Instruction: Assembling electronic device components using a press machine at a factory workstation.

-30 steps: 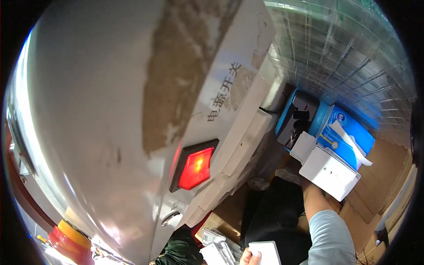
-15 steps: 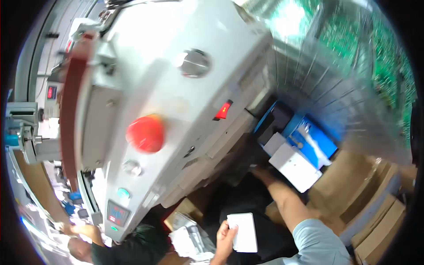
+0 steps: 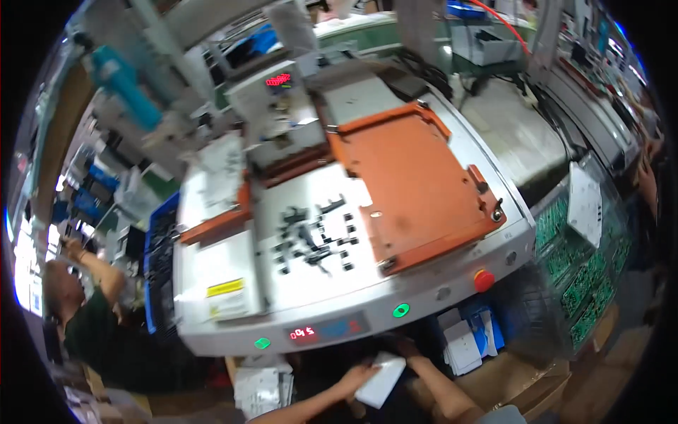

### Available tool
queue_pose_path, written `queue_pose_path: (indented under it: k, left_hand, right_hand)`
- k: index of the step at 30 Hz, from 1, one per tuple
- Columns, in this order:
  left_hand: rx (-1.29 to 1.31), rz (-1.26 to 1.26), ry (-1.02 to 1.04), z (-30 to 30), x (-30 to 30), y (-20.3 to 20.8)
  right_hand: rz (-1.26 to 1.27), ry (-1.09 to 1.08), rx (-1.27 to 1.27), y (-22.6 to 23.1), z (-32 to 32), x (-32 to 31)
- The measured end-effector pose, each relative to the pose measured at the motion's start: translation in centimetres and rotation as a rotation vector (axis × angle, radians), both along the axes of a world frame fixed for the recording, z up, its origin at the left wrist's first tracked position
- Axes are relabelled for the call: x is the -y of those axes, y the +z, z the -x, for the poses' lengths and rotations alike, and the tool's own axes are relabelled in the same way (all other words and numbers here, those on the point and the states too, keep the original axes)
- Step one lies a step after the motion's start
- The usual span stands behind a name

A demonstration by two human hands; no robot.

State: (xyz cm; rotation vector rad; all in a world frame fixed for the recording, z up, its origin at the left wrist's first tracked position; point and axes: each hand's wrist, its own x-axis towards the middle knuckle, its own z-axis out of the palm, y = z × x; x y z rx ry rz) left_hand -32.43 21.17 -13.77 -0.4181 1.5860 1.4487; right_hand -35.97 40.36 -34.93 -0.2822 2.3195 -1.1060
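Note:
Below the front edge of a white machine (image 3: 367,297), my left hand (image 3: 358,380) grips a flat white rectangular plate (image 3: 381,382) by its left side. The plate is tilted. My right hand (image 3: 411,353) is close to the plate's upper right corner; its fingers are dark and blurred, so I cannot make out whether they touch it. On the machine's top are an orange-brown fixture plate (image 3: 420,184) with raised edges and a group of small black parts (image 3: 311,240) on a white surface.
A red knob (image 3: 484,280) and green buttons line the machine's front. White pieces (image 3: 263,387) are stacked left of my arms. A box with white and blue pieces (image 3: 462,346) stands right, near green circuit boards (image 3: 583,283) in a clear tray. Another person (image 3: 106,318) works at far left.
The view has swung up and left, bringing the machine's top into sight. My right hand has come from the dark space beside the machine toward the white plate, still in my left hand.

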Motion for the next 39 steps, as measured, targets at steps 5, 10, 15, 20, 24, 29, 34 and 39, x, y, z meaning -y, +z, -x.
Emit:
queue_pose_path:
  k: [5, 10, 15, 20, 24, 29, 34, 39]
  left_hand:
    - [-0.337, 0.005, 0.665, -0.3, 1.1, -1.2]
    - [-0.352, -0.057, 0.695, -3.3, 2.9, 1.5]
    - [-0.367, -0.258, 0.879, -9.8, 2.7, 6.2]
    - [-0.444, -0.19, 0.882, -11.8, 4.1, 11.7]
    - [-0.534, -0.157, 0.896, -13.6, 4.2, 13.4]
    - [-0.504, -0.315, 0.918, -15.4, 3.5, 13.7]
    - [-0.092, -0.748, 1.037, -15.9, 2.1, 13.7]
    - [-0.04, -0.968, 0.846, -16.0, 0.3, 12.5]
  right_hand:
    - [-0.063, -0.149, -0.106, 17.9, 1.5, -1.4]
    - [-0.155, 0.056, -0.669, 27.6, 0.3, -2.2]
    - [0.312, -0.292, -0.541, 29.9, -3.3, -2.7]
    - [0.644, -0.459, -0.081, 33.4, -7.2, -1.6]
    - [0.761, -0.395, 0.124, 32.7, -9.1, -1.1]
    - [0.78, -0.325, 0.204, 33.6, -10.0, -0.2]
    - [0.935, -0.09, 0.45, 30.6, -9.1, 0.6]
    - [0.756, -0.022, 0.509, 32.9, -10.8, 5.3]
